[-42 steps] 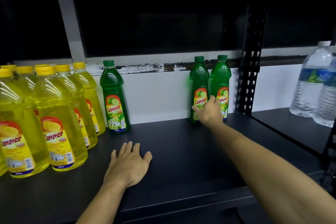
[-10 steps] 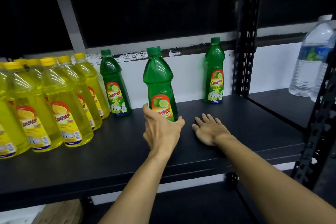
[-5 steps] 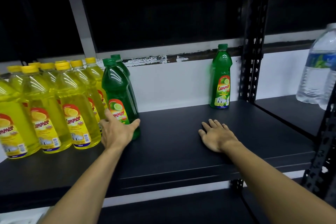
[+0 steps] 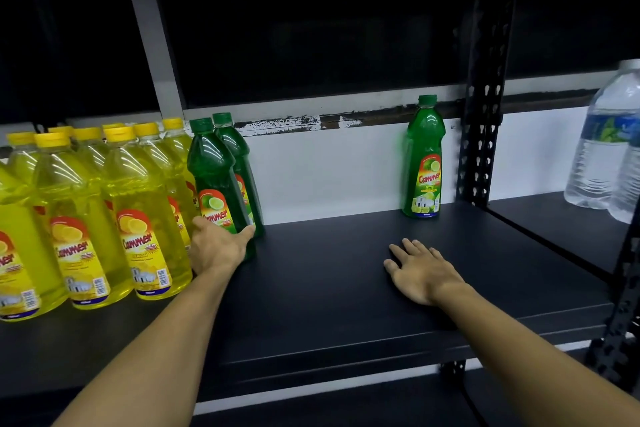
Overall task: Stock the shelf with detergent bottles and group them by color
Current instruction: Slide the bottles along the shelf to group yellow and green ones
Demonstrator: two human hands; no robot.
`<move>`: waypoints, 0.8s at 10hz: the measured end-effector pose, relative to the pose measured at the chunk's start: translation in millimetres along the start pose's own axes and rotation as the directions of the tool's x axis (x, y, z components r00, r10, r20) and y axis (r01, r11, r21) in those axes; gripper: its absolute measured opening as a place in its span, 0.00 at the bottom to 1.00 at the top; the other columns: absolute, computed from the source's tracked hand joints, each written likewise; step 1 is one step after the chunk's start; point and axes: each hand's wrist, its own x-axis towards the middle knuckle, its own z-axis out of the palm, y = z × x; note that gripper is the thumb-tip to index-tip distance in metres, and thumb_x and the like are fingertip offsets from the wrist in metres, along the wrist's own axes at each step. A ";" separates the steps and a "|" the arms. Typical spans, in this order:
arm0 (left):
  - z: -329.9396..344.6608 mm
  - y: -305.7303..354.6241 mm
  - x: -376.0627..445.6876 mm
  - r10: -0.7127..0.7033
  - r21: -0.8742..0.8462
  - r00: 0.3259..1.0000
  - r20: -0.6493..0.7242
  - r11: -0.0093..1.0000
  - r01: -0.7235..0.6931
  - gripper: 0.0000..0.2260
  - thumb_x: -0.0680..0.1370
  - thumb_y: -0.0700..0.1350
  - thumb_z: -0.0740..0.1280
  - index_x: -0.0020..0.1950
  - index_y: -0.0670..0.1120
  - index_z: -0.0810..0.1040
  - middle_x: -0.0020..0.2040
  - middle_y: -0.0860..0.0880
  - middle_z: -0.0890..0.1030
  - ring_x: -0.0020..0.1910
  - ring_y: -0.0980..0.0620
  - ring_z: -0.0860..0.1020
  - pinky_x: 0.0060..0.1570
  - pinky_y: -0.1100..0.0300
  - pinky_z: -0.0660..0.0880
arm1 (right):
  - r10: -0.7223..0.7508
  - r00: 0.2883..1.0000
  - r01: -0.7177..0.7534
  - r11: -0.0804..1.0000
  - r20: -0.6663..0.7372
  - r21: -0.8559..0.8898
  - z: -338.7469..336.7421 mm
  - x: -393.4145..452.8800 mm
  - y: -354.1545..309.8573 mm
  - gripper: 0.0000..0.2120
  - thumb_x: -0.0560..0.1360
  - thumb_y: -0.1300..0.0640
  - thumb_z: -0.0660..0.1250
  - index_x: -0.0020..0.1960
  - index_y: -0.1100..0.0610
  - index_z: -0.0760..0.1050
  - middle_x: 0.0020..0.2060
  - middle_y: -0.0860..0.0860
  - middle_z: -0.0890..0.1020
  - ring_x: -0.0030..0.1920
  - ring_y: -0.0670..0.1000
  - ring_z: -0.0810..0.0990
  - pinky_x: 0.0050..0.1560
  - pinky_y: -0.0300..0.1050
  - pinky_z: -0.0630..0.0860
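Observation:
My left hand (image 4: 217, 246) grips the lower part of a green detergent bottle (image 4: 212, 177) that stands upright on the black shelf (image 4: 329, 288). Right behind it stands a second green bottle (image 4: 239, 152), partly hidden. Both sit just right of a cluster of several yellow detergent bottles (image 4: 138, 211) filling the shelf's left side. A third green bottle (image 4: 424, 163) stands alone at the back right, by the black upright post. My right hand (image 4: 420, 272) lies flat on the shelf, palm down, fingers spread, holding nothing.
A perforated black post (image 4: 483, 107) divides this bay from the one on the right, where clear water bottles (image 4: 604, 146) stand. A white wall runs behind the shelf. Bare shelf surface lies between the two green groups.
My left hand has slid the gripped green bottle left across the shelf, up against the yellow bottles and in front of the other green one. My right hand has stayed flat on the shelf.

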 end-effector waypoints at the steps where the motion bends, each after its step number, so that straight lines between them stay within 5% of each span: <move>1: 1.6 1.4 -0.2 0.008 0.007 1.000 -0.007 1.000 -0.008 0.41 0.66 0.59 0.78 0.67 0.40 0.63 0.64 0.37 0.74 0.62 0.34 0.74 0.56 0.42 0.75 | 0.003 1.000 -0.003 1.000 -0.006 -0.003 -0.2 -0.5 -0.4 0.28 0.82 0.43 0.42 0.80 0.51 0.47 0.79 0.52 0.46 0.78 0.50 0.42 0.77 0.49 0.42; 8: 6.4 1.2 -1.0 0.046 0.053 0.999 -0.026 0.998 -0.045 0.41 0.68 0.61 0.76 0.69 0.40 0.62 0.63 0.37 0.74 0.61 0.35 0.75 0.54 0.43 0.76 | -0.001 1.000 0.000 1.000 -0.018 -0.012 0.8 0.8 0.2 0.28 0.82 0.43 0.42 0.80 0.51 0.47 0.79 0.52 0.46 0.78 0.51 0.43 0.77 0.50 0.43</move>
